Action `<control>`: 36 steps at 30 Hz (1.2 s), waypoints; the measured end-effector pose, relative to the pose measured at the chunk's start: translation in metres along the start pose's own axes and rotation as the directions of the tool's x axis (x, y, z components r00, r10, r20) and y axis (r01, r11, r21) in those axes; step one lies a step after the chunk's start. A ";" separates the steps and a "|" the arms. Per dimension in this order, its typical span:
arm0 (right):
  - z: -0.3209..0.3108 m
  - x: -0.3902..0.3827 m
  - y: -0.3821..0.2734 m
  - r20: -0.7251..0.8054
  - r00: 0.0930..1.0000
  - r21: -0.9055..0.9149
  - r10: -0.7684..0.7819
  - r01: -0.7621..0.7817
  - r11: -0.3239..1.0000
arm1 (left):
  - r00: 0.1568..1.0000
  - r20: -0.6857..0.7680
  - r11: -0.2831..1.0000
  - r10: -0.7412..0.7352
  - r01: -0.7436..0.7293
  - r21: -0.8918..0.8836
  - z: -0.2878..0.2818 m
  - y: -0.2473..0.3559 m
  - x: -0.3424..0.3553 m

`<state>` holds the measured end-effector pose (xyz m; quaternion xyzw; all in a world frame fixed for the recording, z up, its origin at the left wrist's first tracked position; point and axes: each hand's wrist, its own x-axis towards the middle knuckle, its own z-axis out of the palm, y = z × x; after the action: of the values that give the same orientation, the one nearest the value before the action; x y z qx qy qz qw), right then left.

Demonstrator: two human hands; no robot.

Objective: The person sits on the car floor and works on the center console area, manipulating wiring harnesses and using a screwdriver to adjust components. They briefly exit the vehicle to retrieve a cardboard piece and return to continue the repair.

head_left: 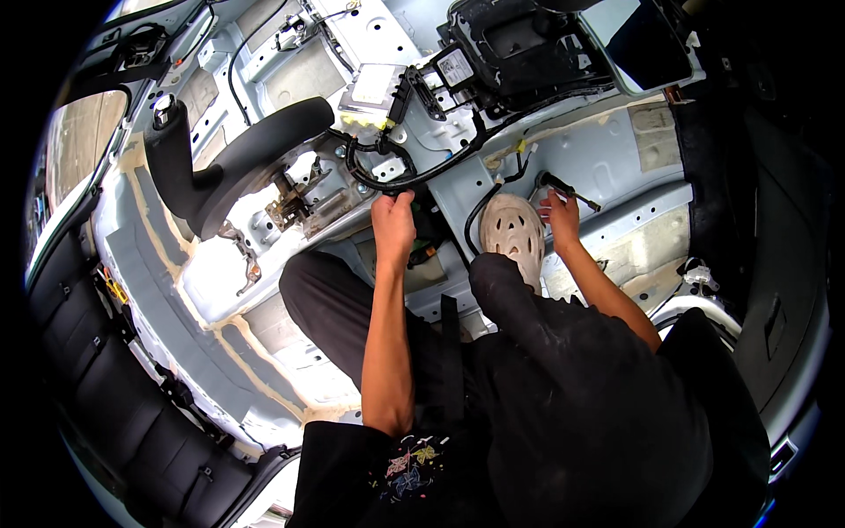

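Note:
My left hand (393,220) is closed at the lower bend of a looped black wiring harness (451,165), gripping it beside a metal bracket (295,198). My right hand (561,218) has its fingers spread at a black elongated piece (572,195) on the pale metal body panel (616,150); whether they touch it is unclear. A black cable (477,216) with connectors runs between my hands. Above my left hand sits a silver module with yellow connectors (370,92). My beige perforated clog (512,231) is just left of my right hand.
I am inside a stripped vehicle cabin. A black handbrake-like lever and curved trim (220,172) stand at left. Black seating (132,396) lines the lower left, dark door trim (757,264) the right. A black housing (519,48) and a glossy dark screen (638,48) sit at the top.

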<state>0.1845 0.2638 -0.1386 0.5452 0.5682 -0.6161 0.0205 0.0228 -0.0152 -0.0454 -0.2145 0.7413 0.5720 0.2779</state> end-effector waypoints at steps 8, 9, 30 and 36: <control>0.004 0.003 0.005 -0.013 1.000 0.011 -0.012 0.012 1.000 | 0.945 0.205 0.870 -0.254 0.316 -0.378 0.002 -0.005 -0.006; 0.005 0.002 0.003 -0.007 1.000 0.010 -0.001 0.001 1.000 | 0.918 0.292 0.807 -0.267 0.379 -0.453 0.000 -0.015 -0.001; 0.024 -0.029 -0.061 0.186 0.974 0.108 -0.129 0.110 0.988 | 0.736 -0.097 0.400 -0.670 0.248 -0.882 0.037 -0.034 0.022; 0.040 -0.055 -0.087 0.308 0.837 -0.005 -0.452 0.476 0.879 | 0.750 0.026 0.321 -0.661 0.313 -0.894 -0.005 -0.114 -0.032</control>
<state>0.1245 0.2333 -0.0509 0.2908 0.6982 -0.6538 -0.0218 0.1185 -0.0487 -0.1060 -0.6358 0.2877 0.6982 0.1597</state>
